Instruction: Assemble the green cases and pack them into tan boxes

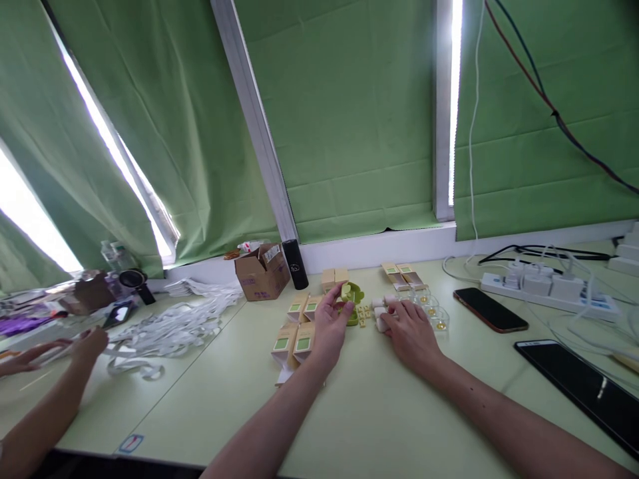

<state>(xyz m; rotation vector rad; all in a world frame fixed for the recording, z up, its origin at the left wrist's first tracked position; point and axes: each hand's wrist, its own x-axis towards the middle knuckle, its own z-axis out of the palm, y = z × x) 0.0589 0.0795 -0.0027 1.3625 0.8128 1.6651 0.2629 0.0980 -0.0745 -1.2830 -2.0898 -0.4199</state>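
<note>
My left hand (333,320) is closed around a green flower-shaped holder (352,293), just right of several small kraft boxes with green windows (282,343). On the table my right hand (410,330) touches small white cylindrical pieces (380,313), its fingertips resting on one of them. Between my hands lie several tiny yellow pieces (365,313). Clear round containers with golden centres (440,325) stand just beyond and right of my right hand.
Two kraft boxes (403,275) stand behind. A cardboard box (262,273) and black bottle (295,265) are at the back. Phones (490,310), a tablet (582,386) and a power strip (549,296) lie right. Another person's hands (87,346) are beside white ribbons (170,326).
</note>
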